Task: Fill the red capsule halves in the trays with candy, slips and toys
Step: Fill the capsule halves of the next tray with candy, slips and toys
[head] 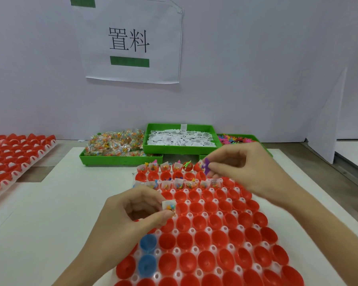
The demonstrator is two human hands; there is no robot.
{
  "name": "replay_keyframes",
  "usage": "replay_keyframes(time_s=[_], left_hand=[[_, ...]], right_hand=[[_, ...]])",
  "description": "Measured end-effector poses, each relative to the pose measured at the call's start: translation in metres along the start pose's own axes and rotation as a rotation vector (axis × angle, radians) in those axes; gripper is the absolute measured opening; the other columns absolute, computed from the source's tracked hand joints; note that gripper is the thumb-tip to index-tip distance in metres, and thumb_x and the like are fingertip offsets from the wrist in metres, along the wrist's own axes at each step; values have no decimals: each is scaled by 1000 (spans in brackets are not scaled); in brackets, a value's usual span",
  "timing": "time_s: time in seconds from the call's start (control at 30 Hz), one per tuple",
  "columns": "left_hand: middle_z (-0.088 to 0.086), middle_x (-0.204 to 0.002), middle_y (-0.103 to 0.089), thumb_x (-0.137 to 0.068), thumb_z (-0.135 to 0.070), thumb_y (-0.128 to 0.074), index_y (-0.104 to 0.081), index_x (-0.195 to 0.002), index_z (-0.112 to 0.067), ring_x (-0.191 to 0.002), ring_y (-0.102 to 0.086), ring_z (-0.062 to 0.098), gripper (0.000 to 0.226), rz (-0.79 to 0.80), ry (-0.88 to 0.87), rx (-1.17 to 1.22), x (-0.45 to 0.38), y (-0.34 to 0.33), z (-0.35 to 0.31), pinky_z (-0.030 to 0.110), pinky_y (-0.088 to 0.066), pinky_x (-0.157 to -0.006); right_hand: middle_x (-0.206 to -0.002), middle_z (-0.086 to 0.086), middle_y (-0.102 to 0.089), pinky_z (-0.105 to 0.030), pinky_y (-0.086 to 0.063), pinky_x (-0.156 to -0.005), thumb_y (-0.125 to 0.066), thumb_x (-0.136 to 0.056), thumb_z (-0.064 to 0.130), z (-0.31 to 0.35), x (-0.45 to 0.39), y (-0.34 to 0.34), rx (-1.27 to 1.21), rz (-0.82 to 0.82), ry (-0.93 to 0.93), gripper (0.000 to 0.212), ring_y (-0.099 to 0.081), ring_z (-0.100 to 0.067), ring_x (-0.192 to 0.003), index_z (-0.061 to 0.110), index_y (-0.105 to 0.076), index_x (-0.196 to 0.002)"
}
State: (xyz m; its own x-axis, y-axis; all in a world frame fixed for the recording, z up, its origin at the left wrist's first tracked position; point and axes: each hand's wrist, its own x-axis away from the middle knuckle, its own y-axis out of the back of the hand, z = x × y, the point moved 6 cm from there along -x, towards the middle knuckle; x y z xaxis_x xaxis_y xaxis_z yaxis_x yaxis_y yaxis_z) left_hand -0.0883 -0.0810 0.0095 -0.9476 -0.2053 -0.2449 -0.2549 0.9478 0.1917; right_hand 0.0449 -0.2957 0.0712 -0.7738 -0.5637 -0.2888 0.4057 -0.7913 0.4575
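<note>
Behind the worktop [74, 195] a pale wall carries a printed paper sign [130, 42], and three green bins are lined up along the far edge: candy packets [115, 145], white slips [181, 138] and coloured toys [237, 139]. A white tray [196, 230] of red capsule halves [207, 223] lies in the middle, its long axis running from the near edge towards the bins; every cup faces mouth upward. Only the farthest rows are seen filled. Two blue halves [147, 253] sit near the tray's left side. A second tray [15, 159] rests at the left edge.

A small candy packet [169, 205] is pinched between thumb and fingertips of the left hand [136, 215], held upright over an empty cup. A purple toy [206, 166] is pinched by the right hand [242, 168] above the far right cups.

The packet is judged light, soft and crinkly, best taken by its sealed top edge; the toy is judged light, probably flexible, easily gripped by a limb.
</note>
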Motion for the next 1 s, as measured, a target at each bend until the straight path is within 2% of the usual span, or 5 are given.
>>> replay_keyframes(time_s=[0.2,0.4,0.6,0.7,1.0], left_hand=[[6,-84,-80,-69,-24,-90,-82,-86,-23,-78,-79,23,19,78,-5,5,5,-10,-2,23,-62,-73],[1,-78,-80,-67,-25,-89,-83,-82,-29,-72,-79,19,16,51,-55,-28,9,-9,-11,21,-62,-69],[-1,-78,-79,-67,-24,-90,-79,-82,-31,-72,-78,17,20,25,-92,-62,11,-13,-14,22,-62,-69],[1,-81,-80,-69,-24,-90,-80,-93,-31,-74,-78,17,27,42,-114,-72,13,-17,-15,24,-62,-71],[3,-80,-79,-68,-31,-90,-83,-90,-28,-71,-78,20,24,68,-173,-2,-11,-37,-34,29,-63,-70]], right_hand=[[-77,2,-78,-33,-63,-75,-80,-87,10,21,45,-58,3,64,-8,7,-76,-14,-72,16,-80,-90],[-78,8,-76,-22,-60,-72,-76,-91,15,22,58,-69,45,96,-13,7,-74,-6,-74,22,-79,-90],[-86,11,-77,-24,-61,-76,-79,-88,34,24,60,-67,1,170,6,9,-75,-7,-82,26,-78,-94],[-86,6,-78,-25,-60,-76,-83,-85,28,20,59,-62,-23,186,1,10,-75,-9,-81,24,-77,-92],[-90,-3,-78,-30,-61,-81,-78,-90,19,9,48,-33,-111,200,11,10,-76,-19,-83,20,-78,-100]])
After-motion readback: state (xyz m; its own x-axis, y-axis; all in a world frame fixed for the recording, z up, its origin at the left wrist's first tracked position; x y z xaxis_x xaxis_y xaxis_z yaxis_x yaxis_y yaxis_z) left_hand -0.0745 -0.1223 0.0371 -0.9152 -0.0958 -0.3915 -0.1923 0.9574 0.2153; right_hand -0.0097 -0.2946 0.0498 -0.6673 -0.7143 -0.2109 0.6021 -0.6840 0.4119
